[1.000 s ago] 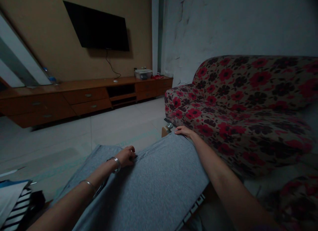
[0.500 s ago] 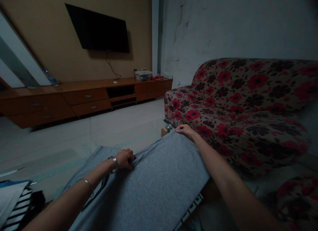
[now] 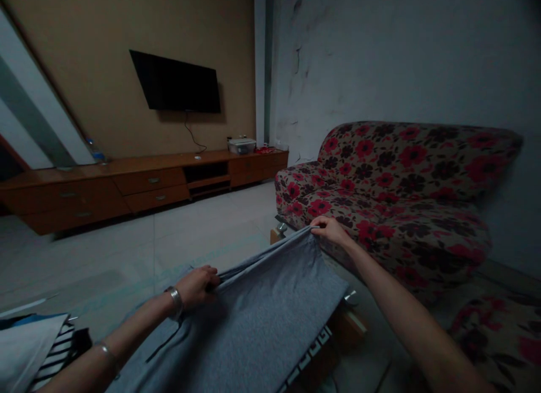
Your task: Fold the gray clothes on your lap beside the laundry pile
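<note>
A grey knit cloth (image 3: 266,320) lies spread over a low surface in front of me, with its far edge lifted into a ridge. My left hand (image 3: 196,286), wearing a metal bangle (image 3: 174,303) on the wrist, pinches that edge near the middle. My right hand (image 3: 332,231) grips the far corner of the cloth, close to the seat of a floral sofa. A thin dark cord or strap (image 3: 164,342) lies on the cloth. What lies under the cloth is mostly hidden.
A red-flowered sofa (image 3: 393,184) stands to the right, with a floral cushion or cloth (image 3: 494,331) low at right. A folded striped garment (image 3: 51,353) sits at lower left. A patterned board edge (image 3: 308,353) shows beneath the cloth. A wooden TV cabinet (image 3: 127,184) lines the far wall.
Both hands have drawn the cloth's far edge up and tighter, so it now forms a raised ridge. The view has tilted, with the room sitting lower and farther away.
</note>
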`<action>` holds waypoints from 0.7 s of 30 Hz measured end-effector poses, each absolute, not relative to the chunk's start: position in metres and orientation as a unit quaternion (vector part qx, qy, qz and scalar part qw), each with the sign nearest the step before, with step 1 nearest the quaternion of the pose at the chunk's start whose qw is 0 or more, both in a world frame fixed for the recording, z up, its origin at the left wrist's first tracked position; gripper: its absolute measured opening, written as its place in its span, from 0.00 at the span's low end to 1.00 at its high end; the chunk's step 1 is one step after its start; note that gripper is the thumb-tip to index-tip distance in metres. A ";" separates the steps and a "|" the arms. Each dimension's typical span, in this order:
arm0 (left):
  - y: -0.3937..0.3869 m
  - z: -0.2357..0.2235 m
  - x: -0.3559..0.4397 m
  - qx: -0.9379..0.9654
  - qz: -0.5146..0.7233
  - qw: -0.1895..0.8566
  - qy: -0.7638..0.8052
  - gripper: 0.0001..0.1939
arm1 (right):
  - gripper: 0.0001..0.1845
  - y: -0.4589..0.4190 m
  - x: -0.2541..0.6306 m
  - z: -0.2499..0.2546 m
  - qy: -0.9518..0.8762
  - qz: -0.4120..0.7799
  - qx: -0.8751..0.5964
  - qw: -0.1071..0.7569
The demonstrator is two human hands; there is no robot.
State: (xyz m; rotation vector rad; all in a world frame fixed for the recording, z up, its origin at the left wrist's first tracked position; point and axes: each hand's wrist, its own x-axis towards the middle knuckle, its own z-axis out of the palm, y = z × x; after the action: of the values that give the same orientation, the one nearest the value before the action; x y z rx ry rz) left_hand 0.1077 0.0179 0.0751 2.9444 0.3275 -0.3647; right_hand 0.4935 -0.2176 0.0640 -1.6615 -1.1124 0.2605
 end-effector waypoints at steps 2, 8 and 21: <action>0.008 0.087 0.091 0.985 -0.097 0.085 0.112 0.05 | 0.06 -0.234 0.481 0.084 -0.477 0.089 -0.706 0.517; -0.024 0.128 0.038 0.986 -0.024 0.109 0.127 0.08 | 0.07 -0.287 0.438 0.148 -0.546 -0.021 -0.727 0.416; -0.105 0.226 -0.090 0.969 0.157 -0.030 0.189 0.13 | 0.07 -0.422 0.311 0.276 -0.614 -0.121 -0.696 0.352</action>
State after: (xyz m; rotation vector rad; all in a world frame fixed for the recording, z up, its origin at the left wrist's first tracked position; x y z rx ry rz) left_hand -0.0900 -0.1046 0.2257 3.1038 0.6054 0.5025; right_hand 0.3109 -0.4218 0.2756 -1.8016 -1.5883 -0.3128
